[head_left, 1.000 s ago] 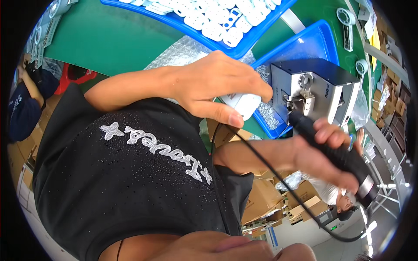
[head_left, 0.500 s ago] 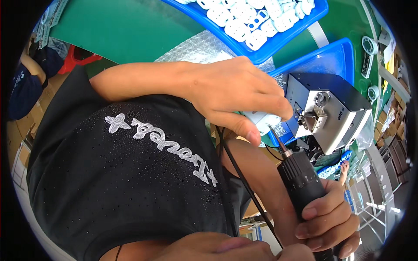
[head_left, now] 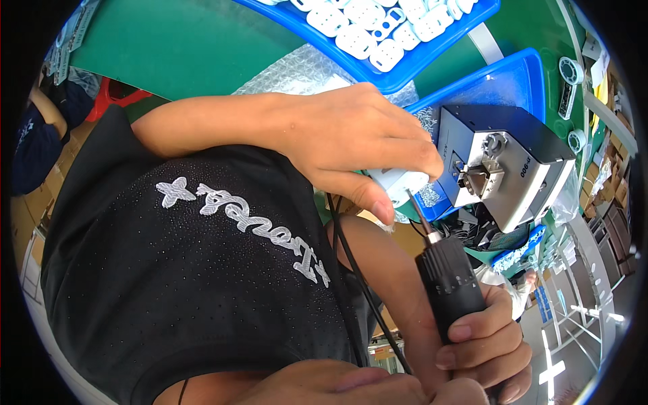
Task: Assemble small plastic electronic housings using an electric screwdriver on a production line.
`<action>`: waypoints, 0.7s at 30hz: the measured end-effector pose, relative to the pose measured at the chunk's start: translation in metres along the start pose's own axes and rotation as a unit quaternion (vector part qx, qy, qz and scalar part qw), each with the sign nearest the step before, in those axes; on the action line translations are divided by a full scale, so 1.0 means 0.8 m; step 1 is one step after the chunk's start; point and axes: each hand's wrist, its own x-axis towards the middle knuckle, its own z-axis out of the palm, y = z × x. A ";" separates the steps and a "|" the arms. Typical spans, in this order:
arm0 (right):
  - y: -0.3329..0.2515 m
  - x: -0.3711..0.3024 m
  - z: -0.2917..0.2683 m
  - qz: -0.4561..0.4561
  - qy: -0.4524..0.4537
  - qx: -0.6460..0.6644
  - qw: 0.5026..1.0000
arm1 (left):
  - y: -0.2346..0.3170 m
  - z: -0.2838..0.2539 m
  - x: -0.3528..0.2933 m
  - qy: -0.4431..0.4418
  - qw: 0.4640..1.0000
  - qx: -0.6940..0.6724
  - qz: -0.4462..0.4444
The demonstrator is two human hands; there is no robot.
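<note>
My left hand [head_left: 368,138] is closed on a small white plastic part [head_left: 399,183], pinched between thumb and fingers and mostly hidden under them. Wrapped round the black grip of an electric screwdriver [head_left: 447,280] is my right hand [head_left: 489,341]. The screwdriver's thin bit points up at the white part, its tip at the part's edge; whether it touches a screw is too small to tell. Just right of my left hand stands a grey and black boxy machine [head_left: 509,172] with a metal mechanism on its front.
A blue tray [head_left: 391,84] heaped with white plastic parts lies at the top. Another blue tray [head_left: 533,84], with small screws [head_left: 426,121] in it, sits behind and under the machine. Bubble wrap [head_left: 290,74] covers part of the green table [head_left: 162,47]. Black cables [head_left: 364,283] hang before me.
My right hand and the screwdriver have shifted left, with the bit still pointing at the white part. My left hand keeps its hold. The whole view has moved slightly.
</note>
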 end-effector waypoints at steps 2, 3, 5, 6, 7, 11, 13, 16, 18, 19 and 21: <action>0.013 0.002 -0.006 -0.156 0.152 -0.093 0.972 | 0.000 0.003 0.001 0.003 1.000 -0.002 0.019; 0.021 0.000 -0.018 -0.229 0.228 -0.134 0.937 | -0.002 0.008 0.000 0.004 1.000 0.000 0.028; 0.032 0.005 -0.086 -0.153 0.313 -0.347 0.871 | 0.001 0.005 -0.001 -0.010 1.000 0.001 0.013; 0.053 0.013 -0.087 -0.105 0.375 -0.364 0.846 | 0.001 0.010 0.000 -0.020 1.000 -0.002 0.011; 0.076 0.027 -0.083 -0.049 0.421 -0.369 0.827 | 0.003 0.008 -0.003 -0.015 1.000 0.011 0.001; 0.036 -0.013 -0.098 -0.031 0.171 -0.122 0.977 | 0.002 0.003 -0.002 -0.033 0.999 0.003 -0.005; 0.007 -0.023 -0.054 -0.043 0.071 -0.060 0.995 | 0.002 0.006 -0.002 -0.017 1.000 0.001 0.010; -0.011 -0.005 -0.027 -0.047 0.098 0.008 0.994 | 0.000 -0.001 -0.001 -0.017 1.000 -0.002 -0.003; -0.022 0.016 -0.032 -0.033 -0.004 0.050 0.998 | -0.001 -0.007 0.000 -0.016 1.000 -0.012 -0.007; -0.015 0.021 -0.026 -0.032 -0.005 0.048 0.998 | -0.001 -0.007 0.001 -0.015 1.000 -0.018 -0.010; 0.007 0.029 -0.014 -0.082 -0.033 0.086 0.992 | -0.001 -0.007 0.004 -0.017 1.000 -0.021 -0.008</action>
